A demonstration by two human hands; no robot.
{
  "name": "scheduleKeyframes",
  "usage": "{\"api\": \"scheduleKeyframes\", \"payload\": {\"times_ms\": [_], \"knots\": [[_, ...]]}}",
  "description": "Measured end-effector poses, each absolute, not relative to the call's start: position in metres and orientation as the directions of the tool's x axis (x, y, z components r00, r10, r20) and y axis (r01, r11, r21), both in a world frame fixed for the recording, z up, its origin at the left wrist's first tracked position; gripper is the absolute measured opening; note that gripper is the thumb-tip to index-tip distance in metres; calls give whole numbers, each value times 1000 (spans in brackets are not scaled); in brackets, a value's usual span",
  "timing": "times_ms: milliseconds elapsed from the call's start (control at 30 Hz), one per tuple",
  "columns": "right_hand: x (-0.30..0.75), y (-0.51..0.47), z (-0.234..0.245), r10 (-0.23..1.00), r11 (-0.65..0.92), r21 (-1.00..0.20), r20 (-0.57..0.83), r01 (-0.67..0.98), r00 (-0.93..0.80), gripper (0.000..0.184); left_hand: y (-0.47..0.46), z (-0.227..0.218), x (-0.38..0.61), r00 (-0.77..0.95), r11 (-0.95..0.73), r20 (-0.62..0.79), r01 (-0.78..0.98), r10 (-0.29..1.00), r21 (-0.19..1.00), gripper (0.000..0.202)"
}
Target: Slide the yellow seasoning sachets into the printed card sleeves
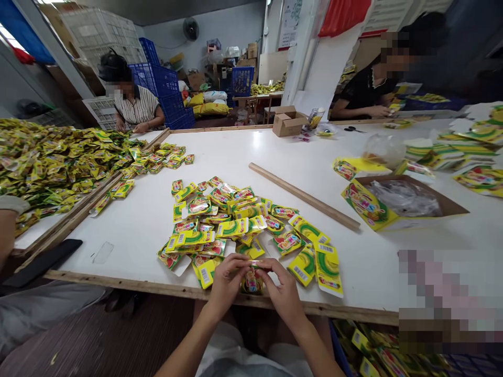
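My left hand (pixel 227 280) and my right hand (pixel 283 290) meet at the near edge of the white table (pixel 243 157). Both pinch one small yellow-and-green packet (pixel 253 280) between their fingertips, left hand on its left side, right hand on its right. Just beyond my hands lies a loose pile of the same packets (pixel 236 220), with yellow-green printed cards (pixel 328 267) to the right of it.
A wooden stick (pixel 302 196) lies diagonally on the table. An open carton with plastic wrap (pixel 404 201) sits at the right, a small cardboard box (pixel 288 123) at the far side. A big heap of packets (pixel 51 162) fills the left. Two people sit across.
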State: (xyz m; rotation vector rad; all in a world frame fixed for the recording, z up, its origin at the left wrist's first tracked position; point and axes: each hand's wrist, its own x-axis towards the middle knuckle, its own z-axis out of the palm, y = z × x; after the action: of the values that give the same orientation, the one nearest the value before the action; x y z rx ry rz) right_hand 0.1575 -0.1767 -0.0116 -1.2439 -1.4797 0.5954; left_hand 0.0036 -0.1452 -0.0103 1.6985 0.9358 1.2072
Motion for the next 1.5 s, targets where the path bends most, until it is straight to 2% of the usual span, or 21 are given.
{"api": "scheduleKeyframes", "payload": {"times_ms": [100, 167, 233, 267, 333, 433, 600, 733, 833, 933, 1033, 1133, 1233, 1333, 1500], "knots": [[166, -189, 0, 887, 320, -842, 427, 433, 174, 18, -153, -14, 1, 274, -382, 341, 116, 899, 917, 25], [194, -209, 14, 861, 259, -814, 439, 520, 258, 19, -158, -16, -2, 269, -366, 327, 111, 906, 924, 37], [241, -236, 29, 841, 112, -764, 414, 635, 349, 20, -161, -17, -4, 262, -354, 314, 120, 912, 928, 35], [269, -249, 34, 837, -9, -718, 376, 696, 398, 22, -161, -17, -4, 266, -355, 311, 137, 912, 925, 30], [320, -272, 37, 834, -166, -553, 364, 816, 416, 32, -160, -16, -2, 287, -372, 313, 182, 906, 910, 21], [356, -283, 21, 855, -163, -400, 398, 902, 331, 48, -159, -13, 6, 318, -397, 318, 224, 893, 890, 18], [317, -245, -35, 871, -33, -369, 444, 929, 208, 51, -164, -8, 12, 349, -434, 347, 211, 871, 876, 17], [294, -223, -39, 870, -17, -394, 448, 919, 208, 32, -167, -7, 3, 338, -428, 340, 231, 878, 874, 16], [290, -225, -5, 795, 5, -446, 545, 895, 267, 24, -169, -6, -1, 311, -408, 326, 250, 893, 878, 17], [273, -226, 33, 695, 71, -563, 620, 823, 364, 19, -172, -7, 6, 324, -408, 326, 227, 888, 884, 27], [242, -215, 46, 783, 214, -671, 552, 710, 285, 16, -177, -9, 20, 377, -425, 342, 162, 861, 891, 46], [210, -197, 33, 866, 314, -733, 482, 603, 134, 17, -177, -15, 29, 403, -399, 321, 126, 857, 908, 46], [190, -188, 15, 868, 305, -788, 462, 534, 185, 14, -173, -20, 31, 365, -305, 259, 75, 894, 949, 38], [183, -189, 2, 847, 274, -840, 442, 469, 295, 16, -170, -23, 29, 344, -211, 202, -11, 917, 977, 42], [182, -195, -15, 903, 215, -905, 328, 367, 278, 21, -167, -25, 29, 336, -156, 156, -26, 929, 987, 44]]}}
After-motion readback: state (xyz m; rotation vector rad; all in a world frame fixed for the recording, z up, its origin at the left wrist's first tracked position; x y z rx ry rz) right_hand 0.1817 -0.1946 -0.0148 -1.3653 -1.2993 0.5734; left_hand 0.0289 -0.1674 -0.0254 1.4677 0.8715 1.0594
